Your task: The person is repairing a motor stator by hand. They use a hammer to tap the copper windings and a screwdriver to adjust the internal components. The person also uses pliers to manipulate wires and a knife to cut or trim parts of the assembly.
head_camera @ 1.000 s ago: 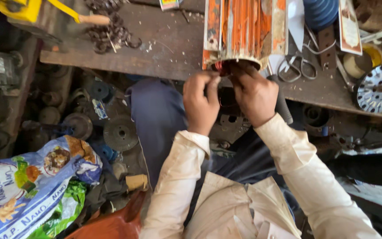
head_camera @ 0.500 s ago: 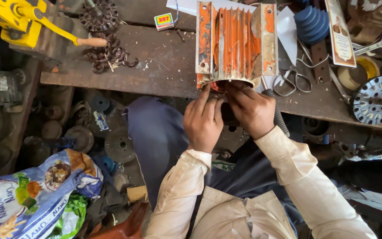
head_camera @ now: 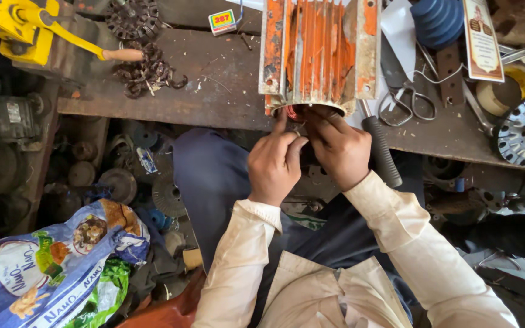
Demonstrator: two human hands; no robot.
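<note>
While both hands work at the bench edge, a blue-and-white printed sack (head_camera: 44,273) lies far lower-left of them; a small yellow-red box (head_camera: 221,22) sits upper-left. Left hand (head_camera: 274,164) and right hand (head_camera: 337,149), fingertips together, pinch at the open near end of the orange ribbed motor housing (head_camera: 317,51).

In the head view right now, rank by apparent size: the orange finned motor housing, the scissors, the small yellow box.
1. Orange finned motor housing, clearly largest.
2. Scissors.
3. Small yellow box, smallest.
</note>
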